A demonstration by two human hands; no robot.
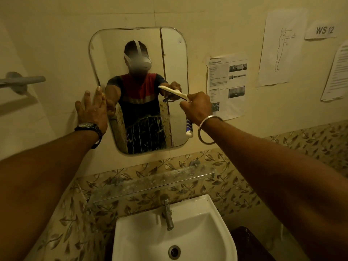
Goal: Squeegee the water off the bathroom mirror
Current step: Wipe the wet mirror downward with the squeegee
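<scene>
On rounded streaked mirror [175, 59] | right hand [197, 108] grips white squeegee [174, 92] | left hand [94, 110] flat

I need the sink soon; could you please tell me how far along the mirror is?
The mirror looks clear up top. The right hand holds the squeegee at mid-height, the left hand rests at the mirror's edge. Water streaks cover the lower part.

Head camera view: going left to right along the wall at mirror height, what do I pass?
Grey wall-mounted towel bar, left hand, white-bladed squeegee, right hand, printed sheet with photos, paper with figure outline, white WS 12 label.
</scene>
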